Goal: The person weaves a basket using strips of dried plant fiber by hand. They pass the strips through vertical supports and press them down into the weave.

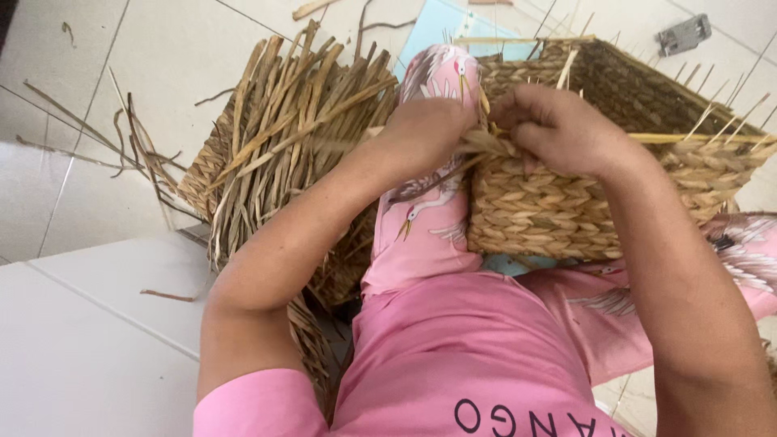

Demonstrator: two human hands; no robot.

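While the person sits on the pale tiled floor (97,348) with knees drawn up in pink trousers printed with cranes (421,218), both hands meet at the near corner of a half-woven square basket (550,210); the basket rests against the right thigh, tilted so that its open mouth faces away and its braided wall faces the wearer; thin upright stakes (728,97) stick out past its unfinished rim. The left hand (429,121) is curled closed about a flat braided strand of dried fibre (486,144), pinching it just at the corner of the rim; the right hand (554,129) lies over the top of the wall with its fingers bent down and pressed against the weave, touching the same strand, though whether it actually clasps the strand or only holds it down I cannot tell; the two hands are just beside each other, nearly touching. Beside the left forearm, a thick bundle of loose dried rushes (291,137) fans out from another woven piece lying on the floor; stray stalks (121,133) lie scattered on the tiles further left; a small grey metal piece (684,34) lies beyond the basket; a light blue sheet (437,24) shows under the far knee.
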